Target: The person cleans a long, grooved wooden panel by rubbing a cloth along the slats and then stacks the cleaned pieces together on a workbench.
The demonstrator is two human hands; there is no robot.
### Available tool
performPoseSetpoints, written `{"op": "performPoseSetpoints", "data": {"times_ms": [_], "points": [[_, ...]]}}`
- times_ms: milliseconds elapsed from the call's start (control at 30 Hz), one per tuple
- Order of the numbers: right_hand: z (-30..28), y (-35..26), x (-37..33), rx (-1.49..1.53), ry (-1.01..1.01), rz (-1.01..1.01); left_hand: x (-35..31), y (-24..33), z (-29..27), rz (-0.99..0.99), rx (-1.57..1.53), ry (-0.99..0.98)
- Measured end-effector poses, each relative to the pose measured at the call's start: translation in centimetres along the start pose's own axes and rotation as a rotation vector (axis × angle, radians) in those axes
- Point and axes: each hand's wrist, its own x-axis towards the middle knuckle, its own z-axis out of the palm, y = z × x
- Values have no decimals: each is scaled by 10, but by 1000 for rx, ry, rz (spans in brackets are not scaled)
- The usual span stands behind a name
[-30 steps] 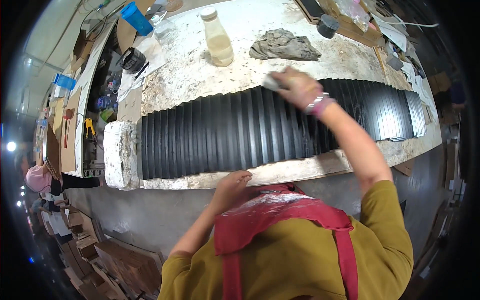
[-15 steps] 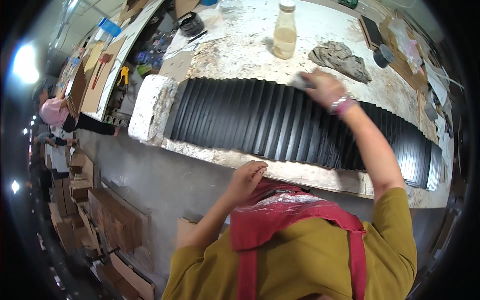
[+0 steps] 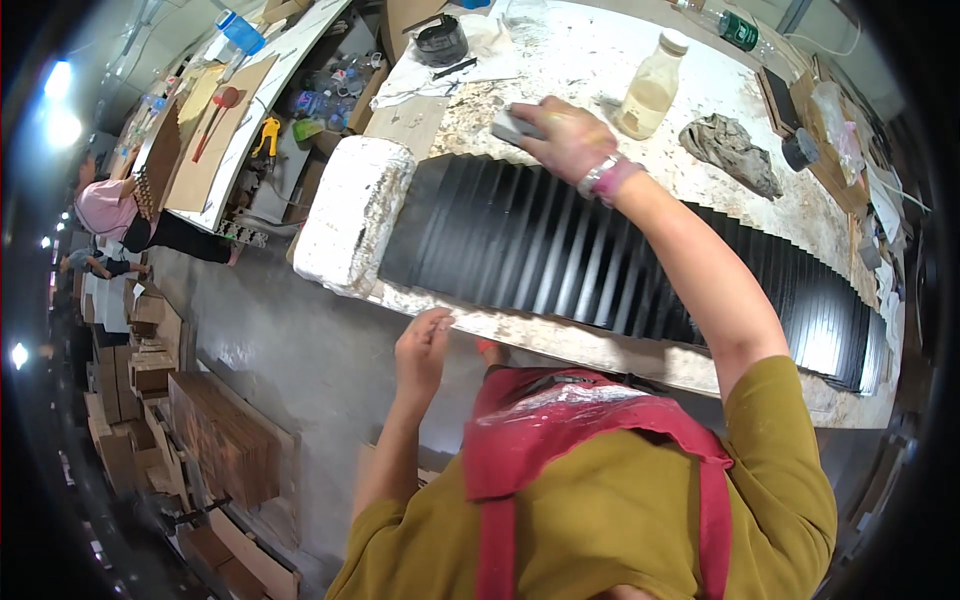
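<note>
A long row of glossy black strips lies side by side along the table, their ends forming a stepped edge. My right hand is closed round a small grey block, which looks like a sponge or sanding block. It is at the far edge of the strips, toward their left end, and my forearm crosses over the row. My left hand hovers just off the table's near edge, its fingers curled in and nothing visible in them. At the row's left end sits a white, stained foam-like block.
Beyond the strips stand a glass bottle of pale liquid, a crumpled grey rag and a black pot. A dark cup is at the right. Another person works at a left-hand bench; stacked brown boards stand on the floor.
My right hand has moved left with the grey block, from mid-row to near the strips' left end. My left hand has shifted left as well. The whole view has turned slightly.
</note>
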Motion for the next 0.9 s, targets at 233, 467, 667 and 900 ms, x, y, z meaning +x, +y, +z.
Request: {"op": "performPoseSetpoints", "data": {"times_ms": [233,467,667,900], "points": [[58,-24,41,55,-292,185,38,-20,-50,-105,-203,-57],[-33,28,-48,-532,-312,302,62,-60,-67,57,75,-236],[6,-22,9,-245,-59,97,71,-65,-76,141,113,-245],[66,10,132,109,-56,510,70,-62,-75,98,60,-209]]}}
